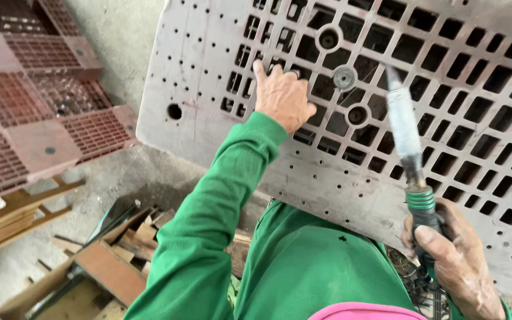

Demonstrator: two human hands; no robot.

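A large grey plastic pallet (pixel 208 71) stands tilted on edge in front of me, full of square openings and small round holes. My left hand (pixel 281 95), in a green sleeve, rests on its grid with fingers hooked into the openings, close to a round metal washer (pixel 344 77). My right hand (pixel 454 261) grips the green-collared handle of a long tool (pixel 407 139) with a pale, blurred shaft pointing up toward the pallet's round sockets. The tool's tip is near the pallet face; I cannot tell if it touches.
Reddish-brown plastic pallets (pixel 37 112) are stacked at the left against a concrete wall. Wood scraps and boards (pixel 108 261) lie on the concrete floor at lower left. Dark metal parts (pixel 416 284) lie beside my right hand.
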